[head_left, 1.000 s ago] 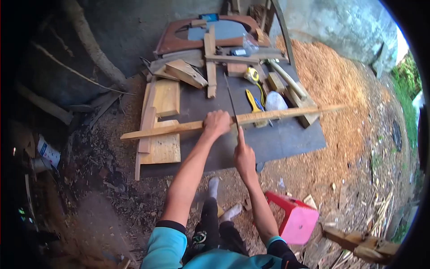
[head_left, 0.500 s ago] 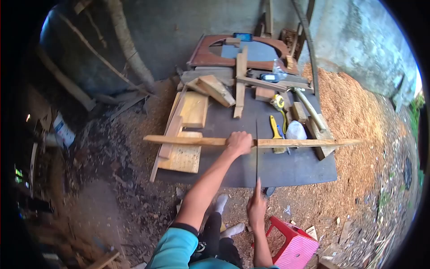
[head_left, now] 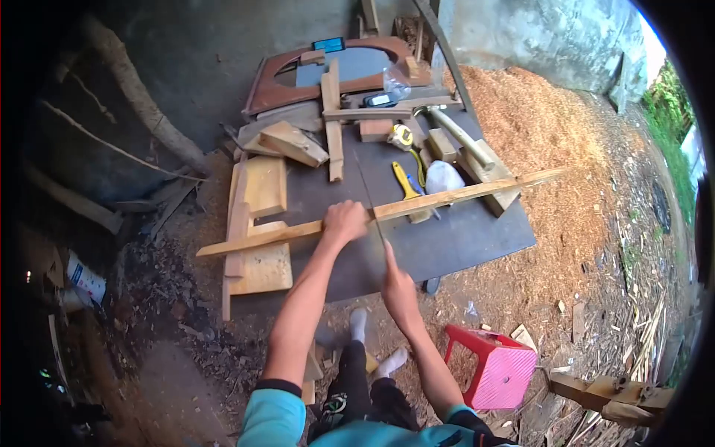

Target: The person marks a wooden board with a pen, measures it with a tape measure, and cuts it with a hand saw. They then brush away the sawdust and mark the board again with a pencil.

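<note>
A long, narrow wooden strip (head_left: 454,196) crosses the dark tabletop from side to side, its ends reaching past the table. My left hand (head_left: 346,221) is closed over the strip near its middle. Just to the right, the thin blade of a handsaw (head_left: 365,182) lies across the strip, touching it. My right hand (head_left: 400,289) grips the saw at its near end, in front of the table edge; the handle is hidden in the fingers. Under the strip's left part are pale wood blocks (head_left: 267,264), and its right part rests over another wood block (head_left: 500,195).
On the dark table (head_left: 477,231) lie a hammer (head_left: 462,134), a tape measure (head_left: 401,135), a yellow-handled brush (head_left: 403,179) and a whitish lump (head_left: 444,179). A framed oval panel (head_left: 261,93) is at the back. A red stool (head_left: 500,369) stands right of my feet; sawdust (head_left: 551,127) is piled right.
My right hand has pushed the saw forward across the strip. My left hand stays on the strip. The whole view has turned, so the table appears tilted and further left.
</note>
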The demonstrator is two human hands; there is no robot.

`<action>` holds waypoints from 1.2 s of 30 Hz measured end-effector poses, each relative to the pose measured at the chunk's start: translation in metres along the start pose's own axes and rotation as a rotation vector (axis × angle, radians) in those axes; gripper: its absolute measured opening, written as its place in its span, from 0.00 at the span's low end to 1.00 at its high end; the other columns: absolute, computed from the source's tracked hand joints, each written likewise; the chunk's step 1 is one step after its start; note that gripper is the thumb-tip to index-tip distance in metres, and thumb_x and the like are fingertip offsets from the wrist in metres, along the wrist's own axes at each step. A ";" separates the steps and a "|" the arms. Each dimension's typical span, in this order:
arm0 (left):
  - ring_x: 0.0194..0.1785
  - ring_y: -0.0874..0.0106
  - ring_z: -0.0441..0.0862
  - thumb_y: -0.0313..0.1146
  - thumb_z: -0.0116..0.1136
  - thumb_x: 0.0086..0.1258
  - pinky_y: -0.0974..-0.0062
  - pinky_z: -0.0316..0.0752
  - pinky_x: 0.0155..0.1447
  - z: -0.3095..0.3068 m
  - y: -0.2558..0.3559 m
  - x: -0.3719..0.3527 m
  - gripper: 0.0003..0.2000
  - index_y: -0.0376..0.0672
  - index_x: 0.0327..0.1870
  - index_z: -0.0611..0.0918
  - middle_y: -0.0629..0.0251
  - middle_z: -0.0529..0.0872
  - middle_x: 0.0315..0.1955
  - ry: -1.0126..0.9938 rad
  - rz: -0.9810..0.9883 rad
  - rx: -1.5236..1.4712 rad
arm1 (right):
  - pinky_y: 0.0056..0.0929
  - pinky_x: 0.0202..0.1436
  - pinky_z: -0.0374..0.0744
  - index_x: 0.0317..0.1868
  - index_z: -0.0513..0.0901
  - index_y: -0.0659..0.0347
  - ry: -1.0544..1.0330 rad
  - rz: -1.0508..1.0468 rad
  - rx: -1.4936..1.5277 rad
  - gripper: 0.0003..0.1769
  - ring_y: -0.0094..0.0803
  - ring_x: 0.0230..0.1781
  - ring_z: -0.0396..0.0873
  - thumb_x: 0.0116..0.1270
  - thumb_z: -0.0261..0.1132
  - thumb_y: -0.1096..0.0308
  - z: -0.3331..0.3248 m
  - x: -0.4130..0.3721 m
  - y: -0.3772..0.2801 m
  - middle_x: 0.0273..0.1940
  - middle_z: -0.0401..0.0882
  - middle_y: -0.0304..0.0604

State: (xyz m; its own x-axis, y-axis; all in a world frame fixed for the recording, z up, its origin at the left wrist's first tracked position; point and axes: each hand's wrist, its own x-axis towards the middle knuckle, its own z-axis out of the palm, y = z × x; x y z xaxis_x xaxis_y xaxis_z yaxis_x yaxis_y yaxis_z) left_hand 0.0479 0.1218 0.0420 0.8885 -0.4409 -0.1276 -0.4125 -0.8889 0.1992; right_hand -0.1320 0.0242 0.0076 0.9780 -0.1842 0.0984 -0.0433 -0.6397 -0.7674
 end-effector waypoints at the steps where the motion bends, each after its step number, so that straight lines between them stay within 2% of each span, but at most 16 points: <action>1: 0.43 0.53 0.82 0.32 0.59 0.48 0.61 0.76 0.49 -0.007 0.001 0.004 0.12 0.35 0.32 0.84 0.46 0.84 0.36 -0.058 -0.013 -0.003 | 0.45 0.26 0.71 0.72 0.51 0.52 0.036 -0.035 0.012 0.44 0.51 0.19 0.74 0.53 0.49 0.86 0.011 0.027 0.003 0.24 0.74 0.61; 2: 0.44 0.52 0.82 0.32 0.59 0.48 0.61 0.76 0.50 -0.012 0.004 0.001 0.12 0.35 0.32 0.84 0.46 0.84 0.37 -0.133 -0.033 -0.007 | 0.45 0.26 0.71 0.72 0.51 0.51 0.060 -0.059 0.029 0.44 0.51 0.19 0.74 0.52 0.49 0.86 0.016 0.035 0.005 0.24 0.74 0.61; 5: 0.46 0.52 0.81 0.31 0.58 0.47 0.61 0.76 0.51 -0.020 0.002 0.007 0.13 0.35 0.33 0.84 0.46 0.83 0.39 -0.240 -0.116 -0.064 | 0.45 0.26 0.70 0.72 0.51 0.52 -0.031 0.075 0.067 0.44 0.51 0.18 0.73 0.52 0.50 0.86 -0.019 -0.054 -0.014 0.21 0.72 0.60; 8: 0.47 0.51 0.81 0.30 0.56 0.48 0.61 0.75 0.52 -0.019 -0.005 0.017 0.14 0.35 0.35 0.84 0.46 0.83 0.40 -0.239 -0.066 -0.037 | 0.46 0.27 0.70 0.72 0.51 0.53 -0.082 0.152 0.038 0.44 0.51 0.18 0.72 0.52 0.50 0.86 -0.028 -0.056 -0.024 0.20 0.71 0.60; 10: 0.47 0.53 0.81 0.32 0.57 0.48 0.61 0.75 0.52 -0.019 -0.002 0.014 0.15 0.34 0.36 0.83 0.45 0.83 0.39 -0.269 -0.077 -0.084 | 0.48 0.27 0.71 0.71 0.52 0.54 -0.006 0.037 0.014 0.42 0.53 0.19 0.73 0.54 0.52 0.82 -0.010 0.010 -0.023 0.20 0.73 0.60; 12: 0.44 0.53 0.82 0.34 0.59 0.47 0.61 0.76 0.48 -0.012 -0.006 0.019 0.16 0.33 0.35 0.83 0.45 0.84 0.37 -0.174 -0.078 -0.085 | 0.49 0.27 0.71 0.71 0.52 0.54 0.054 -0.008 0.018 0.41 0.54 0.20 0.74 0.55 0.53 0.80 0.004 0.041 -0.015 0.21 0.74 0.60; 15: 0.41 0.53 0.83 0.36 0.60 0.45 0.62 0.77 0.43 -0.022 -0.012 0.031 0.18 0.31 0.35 0.83 0.44 0.83 0.36 -0.456 -0.091 -0.147 | 0.46 0.26 0.70 0.71 0.53 0.57 -0.045 0.083 -0.007 0.40 0.50 0.19 0.75 0.56 0.50 0.82 -0.011 0.005 -0.022 0.22 0.74 0.61; 18: 0.38 0.54 0.84 0.36 0.61 0.44 0.63 0.78 0.40 -0.019 -0.017 0.041 0.19 0.30 0.34 0.82 0.43 0.83 0.34 -0.515 -0.089 -0.125 | 0.47 0.25 0.69 0.71 0.52 0.56 -0.050 0.136 0.008 0.40 0.51 0.19 0.75 0.56 0.50 0.82 -0.030 -0.051 -0.028 0.22 0.74 0.61; 20: 0.26 0.60 0.82 0.34 0.63 0.42 0.66 0.74 0.30 0.001 -0.022 0.039 0.15 0.29 0.27 0.81 0.47 0.83 0.23 -0.342 -0.001 -0.123 | 0.47 0.26 0.71 0.71 0.52 0.53 -0.045 0.091 -0.038 0.41 0.53 0.21 0.75 0.55 0.51 0.82 -0.016 0.005 -0.029 0.21 0.74 0.60; 22: 0.21 0.66 0.78 0.32 0.64 0.41 0.68 0.70 0.25 -0.010 -0.021 0.042 0.13 0.30 0.24 0.80 0.51 0.81 0.19 -0.467 -0.059 -0.194 | 0.47 0.27 0.72 0.72 0.52 0.51 0.004 0.029 -0.045 0.42 0.53 0.23 0.76 0.55 0.52 0.81 -0.001 0.039 -0.018 0.22 0.75 0.59; 25: 0.19 0.68 0.76 0.32 0.64 0.41 0.69 0.69 0.23 -0.017 -0.023 0.046 0.13 0.30 0.23 0.79 0.55 0.79 0.17 -0.570 -0.064 -0.272 | 0.47 0.28 0.73 0.72 0.53 0.51 0.000 0.078 -0.035 0.42 0.53 0.25 0.77 0.55 0.52 0.82 -0.009 -0.006 -0.023 0.27 0.76 0.61; 28: 0.19 0.66 0.77 0.32 0.64 0.42 0.68 0.70 0.24 -0.015 -0.021 0.045 0.13 0.29 0.24 0.80 0.54 0.80 0.16 -0.506 -0.055 -0.196 | 0.47 0.29 0.73 0.71 0.53 0.52 -0.029 0.103 0.010 0.42 0.54 0.23 0.76 0.54 0.51 0.84 -0.023 -0.031 -0.035 0.26 0.75 0.64; 29: 0.19 0.68 0.76 0.33 0.64 0.43 0.71 0.70 0.24 0.000 -0.027 0.046 0.12 0.32 0.21 0.79 0.58 0.80 0.16 -0.400 0.052 -0.158 | 0.47 0.29 0.73 0.71 0.53 0.52 -0.008 0.049 -0.029 0.42 0.55 0.21 0.74 0.53 0.50 0.85 -0.022 -0.020 -0.033 0.25 0.74 0.65; 32: 0.22 0.65 0.80 0.33 0.64 0.43 0.68 0.73 0.27 -0.017 -0.021 0.042 0.13 0.30 0.25 0.81 0.52 0.82 0.20 -0.495 -0.035 -0.176 | 0.47 0.29 0.73 0.72 0.52 0.51 0.034 0.002 -0.033 0.44 0.55 0.22 0.75 0.52 0.51 0.86 0.010 0.072 -0.019 0.25 0.74 0.66; 35: 0.28 0.63 0.84 0.33 0.63 0.43 0.66 0.75 0.31 -0.018 -0.024 0.048 0.15 0.28 0.28 0.81 0.45 0.83 0.24 -0.575 -0.059 -0.230 | 0.50 0.28 0.71 0.71 0.53 0.52 -0.011 0.084 0.029 0.42 0.55 0.21 0.75 0.54 0.51 0.84 -0.018 -0.022 -0.031 0.22 0.73 0.64; 36: 0.28 0.62 0.84 0.33 0.63 0.43 0.66 0.75 0.31 -0.013 -0.028 0.053 0.15 0.29 0.29 0.82 0.47 0.84 0.24 -0.513 -0.014 -0.186 | 0.51 0.28 0.71 0.71 0.54 0.52 -0.011 0.082 0.021 0.42 0.55 0.21 0.74 0.54 0.51 0.83 -0.022 -0.018 -0.036 0.22 0.73 0.64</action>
State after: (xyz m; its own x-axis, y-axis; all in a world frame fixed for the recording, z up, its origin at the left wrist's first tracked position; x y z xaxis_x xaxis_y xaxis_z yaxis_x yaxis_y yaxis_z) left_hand 0.1092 0.1247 0.0419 0.6623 -0.4743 -0.5799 -0.3169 -0.8788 0.3569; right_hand -0.1524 0.0338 0.0477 0.9736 -0.2265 0.0279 -0.1186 -0.6068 -0.7859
